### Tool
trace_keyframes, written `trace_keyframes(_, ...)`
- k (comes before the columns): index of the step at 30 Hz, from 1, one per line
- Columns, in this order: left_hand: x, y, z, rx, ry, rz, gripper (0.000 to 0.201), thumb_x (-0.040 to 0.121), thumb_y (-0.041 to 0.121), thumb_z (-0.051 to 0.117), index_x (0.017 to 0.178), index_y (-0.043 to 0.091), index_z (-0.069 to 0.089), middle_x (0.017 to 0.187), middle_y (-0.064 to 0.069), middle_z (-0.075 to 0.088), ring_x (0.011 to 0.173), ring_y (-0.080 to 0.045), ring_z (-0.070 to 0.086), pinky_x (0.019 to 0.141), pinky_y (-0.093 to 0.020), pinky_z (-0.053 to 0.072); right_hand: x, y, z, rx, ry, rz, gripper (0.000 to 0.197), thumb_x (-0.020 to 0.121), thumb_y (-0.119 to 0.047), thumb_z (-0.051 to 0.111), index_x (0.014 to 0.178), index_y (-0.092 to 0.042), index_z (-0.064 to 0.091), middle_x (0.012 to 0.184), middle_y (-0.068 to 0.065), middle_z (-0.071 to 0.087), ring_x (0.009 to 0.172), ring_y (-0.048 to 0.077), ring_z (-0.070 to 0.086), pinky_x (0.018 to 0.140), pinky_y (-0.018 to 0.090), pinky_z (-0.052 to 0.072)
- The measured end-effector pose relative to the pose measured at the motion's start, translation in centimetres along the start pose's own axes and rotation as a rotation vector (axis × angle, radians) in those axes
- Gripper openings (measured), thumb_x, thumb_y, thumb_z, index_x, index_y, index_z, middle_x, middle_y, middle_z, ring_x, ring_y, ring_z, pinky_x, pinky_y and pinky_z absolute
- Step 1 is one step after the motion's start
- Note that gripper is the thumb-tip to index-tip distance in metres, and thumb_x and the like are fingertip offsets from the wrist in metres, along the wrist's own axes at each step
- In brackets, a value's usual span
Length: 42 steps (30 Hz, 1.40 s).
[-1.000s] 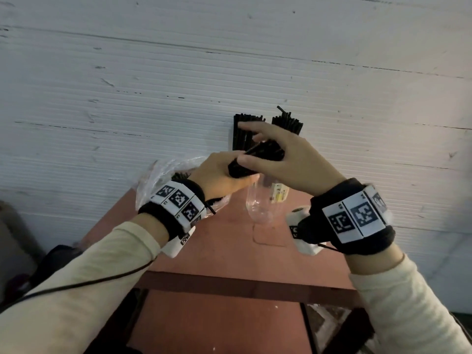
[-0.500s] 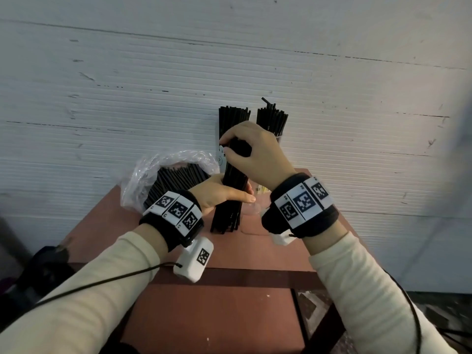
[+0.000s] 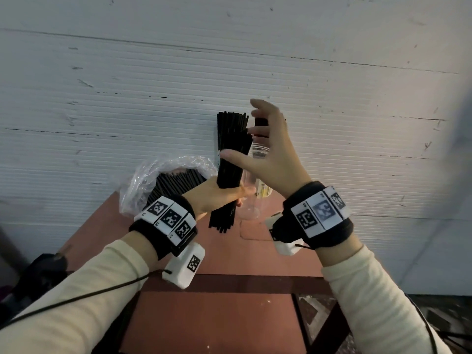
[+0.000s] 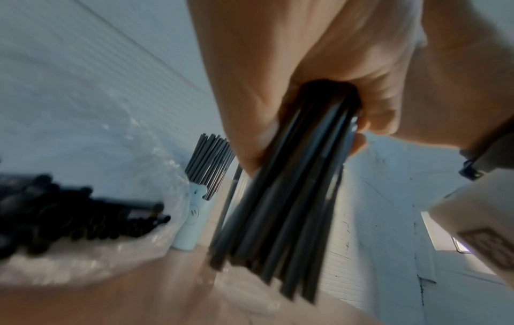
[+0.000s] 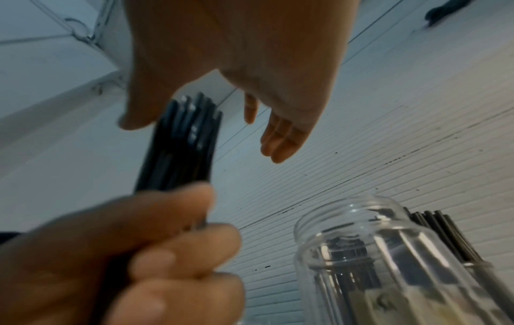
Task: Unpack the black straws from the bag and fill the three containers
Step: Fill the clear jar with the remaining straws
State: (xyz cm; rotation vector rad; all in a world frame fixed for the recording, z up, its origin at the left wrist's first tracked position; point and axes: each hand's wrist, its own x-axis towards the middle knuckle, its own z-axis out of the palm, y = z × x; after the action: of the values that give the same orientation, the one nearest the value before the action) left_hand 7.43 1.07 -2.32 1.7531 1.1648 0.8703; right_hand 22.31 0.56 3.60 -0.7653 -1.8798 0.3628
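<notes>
My left hand (image 3: 228, 196) grips a bundle of black straws (image 3: 231, 172) upright over the red-brown table (image 3: 222, 254). My right hand (image 3: 242, 134) is open above it, fingers spread, thumb touching the bundle's top. Just behind stands a clear jar (image 3: 256, 159); it looks empty in the right wrist view, where the clear jar (image 5: 361, 252) stands before a second container of straws (image 5: 442, 228). A pale-blue container (image 4: 192, 220) full of straws stands by the wall. The plastic bag (image 3: 155, 180) of straws lies at the left.
A white ribbed wall (image 3: 229, 72) rises right behind the containers. The table's front rail (image 3: 242, 283) runs below my wrists. A dark object (image 3: 43, 269) sits at the lower left beside the table, and patterned floor (image 3: 314, 312) shows at the right.
My right hand has let go of the bundle's top and opened, lifting above it. My left hand has closed round the bundle's lower part and holds it alone.
</notes>
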Motion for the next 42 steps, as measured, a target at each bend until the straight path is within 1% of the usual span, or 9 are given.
trace_keyframes(4,-1.6,3.0,-0.4,0.107,-0.174,0.111,0.024,0.092,0.025,0.063,0.069,0.019,0.059,0.069,0.002,0.059,0.066,-0.005,0.058,0.072,-0.022,0.049,-0.2,0.3,-1.0,-0.023,-0.313,0.141,0.094,0.054,-0.065,0.079,0.133,-0.035,0.039,0.127,-0.013,0.044,0.115,0.001,0.048,0.094,0.020,0.043)
trace_keyframes(8,-2.0,3.4,0.1,0.118,-0.316,0.129,0.026,0.092,0.013,0.063,0.066,0.011,0.060,0.070,-0.009,0.060,0.071,-0.014,0.061,0.077,-0.030,0.053,-0.8,0.3,-0.3,0.013,-0.488,0.152,0.055,0.070,-0.036,0.085,0.117,-0.018,0.061,0.090,-0.006,0.063,0.080,-0.001,0.060,0.069,0.015,0.048)
trace_keyframes(14,-0.6,3.0,0.8,-0.049,-0.142,0.178,0.009,0.081,0.007,0.075,0.084,0.004,0.067,0.080,-0.015,0.063,0.077,-0.022,0.061,0.078,-0.034,0.054,-0.5,-0.2,-0.5,0.045,-0.267,0.096,0.020,0.079,-0.006,0.073,0.083,0.009,0.061,0.079,0.023,0.064,0.074,0.030,0.063,0.069,0.041,0.053)
trace_keyframes(17,0.7,3.4,1.1,-0.125,0.100,0.239,0.053,0.068,0.025,0.086,0.115,0.019,0.061,0.104,-0.009,0.069,0.097,-0.023,0.068,0.089,-0.046,0.056,1.1,-0.7,-2.1,0.130,-0.107,0.040,0.015,0.080,0.000,0.070,0.082,0.010,0.059,0.077,0.022,0.062,0.071,0.022,0.064,0.067,0.033,0.057)
trace_keyframes(21,3.1,3.3,1.2,-0.036,0.429,0.307,0.089,0.058,0.037,0.090,0.130,0.036,0.038,0.129,0.010,0.049,0.118,-0.003,0.049,0.098,-0.029,0.044,4.1,-1.3,-4.7,0.250,0.215,0.014,0.013,0.081,0.000,0.067,0.083,0.010,0.060,0.075,0.009,0.061,0.070,0.013,0.063,0.066,0.026,0.056)
trace_keyframes(26,5.4,3.1,1.0,-0.039,0.326,0.071,0.104,0.069,0.020,0.086,0.149,0.018,0.019,0.126,0.015,0.040,0.102,0.007,0.042,0.075,-0.001,0.039,7.2,-0.1,-5.4,0.182,0.403,0.056,0.018,0.079,-0.005,0.068,0.080,0.010,0.059,0.071,0.009,0.056,0.063,0.011,0.056,0.060,0.024,0.051)
trace_keyframes(28,5.8,2.7,1.1,-0.089,0.294,0.043,0.096,0.072,0.014,0.084,0.148,0.014,0.024,0.117,0.016,0.043,0.093,0.006,0.045,0.058,0.001,0.042,7.8,1.4,-4.9,0.142,0.366,0.121,0.015,0.078,-0.008,0.068,0.075,0.002,0.058,0.068,0.007,0.052,0.059,0.009,0.053,0.056,0.021,0.048)
trace_keyframes(33,6.8,1.3,0.3,-0.082,0.295,0.005,0.091,0.061,0.032,0.090,0.138,0.025,0.041,0.124,0.005,0.060,0.112,-0.010,0.058,0.100,-0.034,0.048,8.3,5.6,-3.0,-0.032,0.088,0.317,0.023,0.076,-0.017,0.071,0.067,-0.011,0.050,0.059,0.002,0.047,0.050,0.008,0.047,0.047,0.020,0.040)
trace_keyframes(42,6.8,0.8,0.0,-0.084,0.302,0.042,0.085,0.055,0.039,0.091,0.128,0.024,0.051,0.123,0.007,0.061,0.115,-0.010,0.057,0.101,-0.038,0.047,9.1,7.9,-1.4,-0.345,-0.468,0.549,0.063,0.049,-0.076,0.070,0.066,-0.020,0.048,0.057,-0.005,0.049,0.048,0.010,0.045,0.046,0.021,0.034)
